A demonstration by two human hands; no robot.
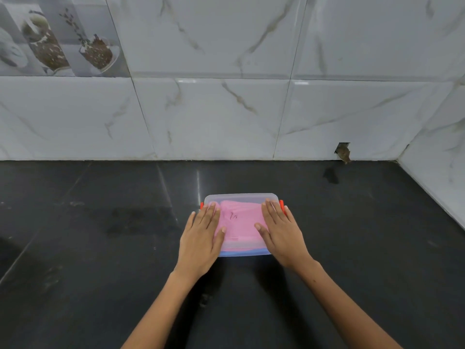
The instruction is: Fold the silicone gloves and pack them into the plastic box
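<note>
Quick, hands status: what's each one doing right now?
Left hand: open, fingers straight, pressing flat on the box lid.
Right hand: open, fingers straight, pressing flat on the lid.

We see even, soft, cool indoor light, fairly bright. A thin vertical glare streak lies on the dark counter [100, 248] just behind the box [241, 197], and small highlights sit on the wall tiles [226, 109]. Soft shadows fall beneath both forearms. Tile lines bow and lean toward the edges, showing wide-angle distortion. Focus is mostly sharp, slightly soft at the corners
</note>
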